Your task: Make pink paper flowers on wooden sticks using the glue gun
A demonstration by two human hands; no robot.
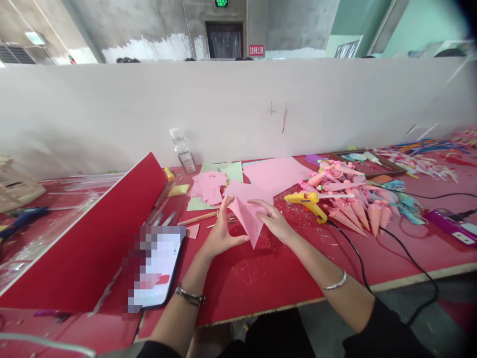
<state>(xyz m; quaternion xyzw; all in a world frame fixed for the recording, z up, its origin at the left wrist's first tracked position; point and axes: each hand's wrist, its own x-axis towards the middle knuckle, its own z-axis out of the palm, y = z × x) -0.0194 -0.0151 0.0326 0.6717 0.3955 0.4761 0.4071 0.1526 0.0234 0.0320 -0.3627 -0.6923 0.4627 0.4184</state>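
A pink paper sheet [250, 219], curled into a cone shape with its point downward, is held above the red table between both hands. My left hand [222, 229] grips its left side, the thumb near the lower tip and the fingers at the upper edge. My right hand [274, 221] holds the upper right side, its fingers closed on the paper. A larger pink sheet [278, 174] lies flat behind. To the right a yellow glue gun [307, 200] rests on the table, beside a pile of finished-looking pink cones [357, 211]. Small pink pieces [209, 186] lie at the left.
A phone [160, 268] lies left of my left forearm, next to a slanting red board [93, 238]. A clear bottle [182, 151] stands by the white partition [223, 104]. Black cables cross the right side near a purple power strip [454, 226].
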